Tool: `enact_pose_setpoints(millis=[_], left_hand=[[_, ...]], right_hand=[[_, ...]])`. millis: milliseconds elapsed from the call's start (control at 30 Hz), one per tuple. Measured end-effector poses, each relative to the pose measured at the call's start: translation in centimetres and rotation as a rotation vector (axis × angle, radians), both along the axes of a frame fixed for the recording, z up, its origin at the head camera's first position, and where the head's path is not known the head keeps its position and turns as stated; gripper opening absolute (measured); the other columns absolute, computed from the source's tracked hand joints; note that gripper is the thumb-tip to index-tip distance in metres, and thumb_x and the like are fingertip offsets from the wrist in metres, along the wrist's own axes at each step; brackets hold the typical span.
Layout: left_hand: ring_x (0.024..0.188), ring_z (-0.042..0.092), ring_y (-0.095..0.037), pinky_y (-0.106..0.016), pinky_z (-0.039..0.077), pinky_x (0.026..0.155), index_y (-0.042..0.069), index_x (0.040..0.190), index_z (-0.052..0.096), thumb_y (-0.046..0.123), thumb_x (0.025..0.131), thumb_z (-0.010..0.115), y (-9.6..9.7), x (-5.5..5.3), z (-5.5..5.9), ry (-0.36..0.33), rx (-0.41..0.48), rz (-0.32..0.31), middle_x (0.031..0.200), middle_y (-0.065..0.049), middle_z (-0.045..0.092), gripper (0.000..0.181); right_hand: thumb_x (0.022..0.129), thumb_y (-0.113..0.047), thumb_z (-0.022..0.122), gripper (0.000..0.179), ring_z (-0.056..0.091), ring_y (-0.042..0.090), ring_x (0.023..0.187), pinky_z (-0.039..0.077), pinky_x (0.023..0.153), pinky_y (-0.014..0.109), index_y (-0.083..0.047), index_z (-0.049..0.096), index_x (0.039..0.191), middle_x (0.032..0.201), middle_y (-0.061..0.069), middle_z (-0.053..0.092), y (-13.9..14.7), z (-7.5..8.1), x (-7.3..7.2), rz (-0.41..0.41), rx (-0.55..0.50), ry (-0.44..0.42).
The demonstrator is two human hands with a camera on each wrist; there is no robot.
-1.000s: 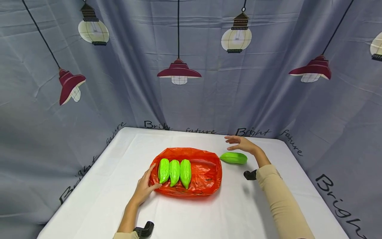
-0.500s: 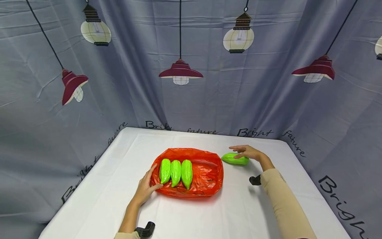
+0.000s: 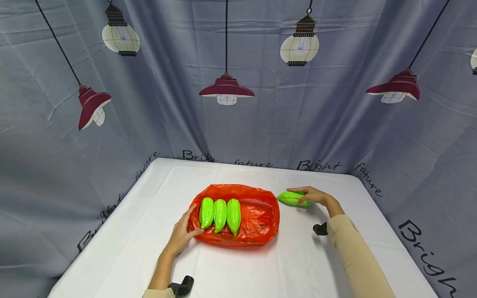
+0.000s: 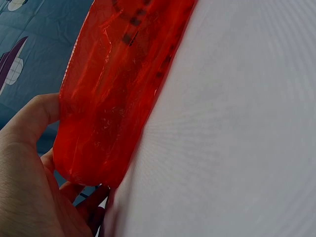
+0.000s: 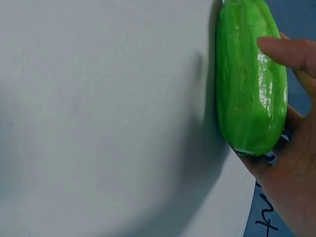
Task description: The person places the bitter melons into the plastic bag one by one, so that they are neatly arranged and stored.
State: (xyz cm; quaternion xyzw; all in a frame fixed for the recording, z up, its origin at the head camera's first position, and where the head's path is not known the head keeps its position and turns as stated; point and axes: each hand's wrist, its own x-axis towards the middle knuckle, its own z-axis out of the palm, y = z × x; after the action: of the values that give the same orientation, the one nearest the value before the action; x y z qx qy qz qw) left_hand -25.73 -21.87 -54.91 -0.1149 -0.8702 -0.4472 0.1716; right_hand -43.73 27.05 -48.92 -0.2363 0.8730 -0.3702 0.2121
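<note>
An open red plastic bag (image 3: 257,215) lies on the white table, with three bright green bitter melons (image 3: 220,216) side by side in its left half. My left hand (image 3: 181,234) holds the bag's left end. In the left wrist view its thumb lies against the red plastic (image 4: 103,113), while the other fingers go behind and under it. Just right of the bag, my right hand (image 3: 314,195) grips a fourth green bitter melon (image 3: 292,198), thumb on the near side and fingers on the far side. The right wrist view shows that ridged, glossy melon (image 5: 252,84) close up, the fingers partly hidden behind it.
A white cloth covers the table (image 3: 238,273). Grey-blue curtains (image 3: 253,128) printed with lamps and lettering hang around the back and sides. Each wrist wears a black camera device, such as the left one (image 3: 181,286).
My right hand has come down from above the single bitter melon and taken hold of it. The left hand has stayed on the bag, and the view has shifted slightly.
</note>
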Motion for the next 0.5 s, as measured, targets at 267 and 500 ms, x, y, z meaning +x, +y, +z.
enact_pose_setpoints(millis=[267,500], left_hand=[[0.126,0.037,-0.037,-0.063,0.026,0.095,0.016,0.144,0.032,0.032,0.074,0.07,0.02,-0.03,0.23,-0.004,0.003,-0.007,0.141,-0.013,0.039,0.081],[0.128,0.035,-0.036,-0.063,0.024,0.096,0.018,0.145,0.031,0.031,0.074,0.07,0.0,-0.04,0.18,-0.014,0.005,-0.008,0.142,-0.012,0.038,0.082]], right_hand=[[0.073,-0.003,0.061,0.068,0.037,0.032,0.119,0.027,0.097,0.054,-0.014,0.045,0.138,0.142,0.014,0.038,0.25,0.33,0.51,0.03,-0.002,0.006],[0.066,0.0,0.06,0.076,0.039,0.029,0.111,0.03,0.091,0.048,-0.015,0.044,0.139,0.14,0.014,0.04,0.37,0.41,0.75,0.011,0.035,0.022]])
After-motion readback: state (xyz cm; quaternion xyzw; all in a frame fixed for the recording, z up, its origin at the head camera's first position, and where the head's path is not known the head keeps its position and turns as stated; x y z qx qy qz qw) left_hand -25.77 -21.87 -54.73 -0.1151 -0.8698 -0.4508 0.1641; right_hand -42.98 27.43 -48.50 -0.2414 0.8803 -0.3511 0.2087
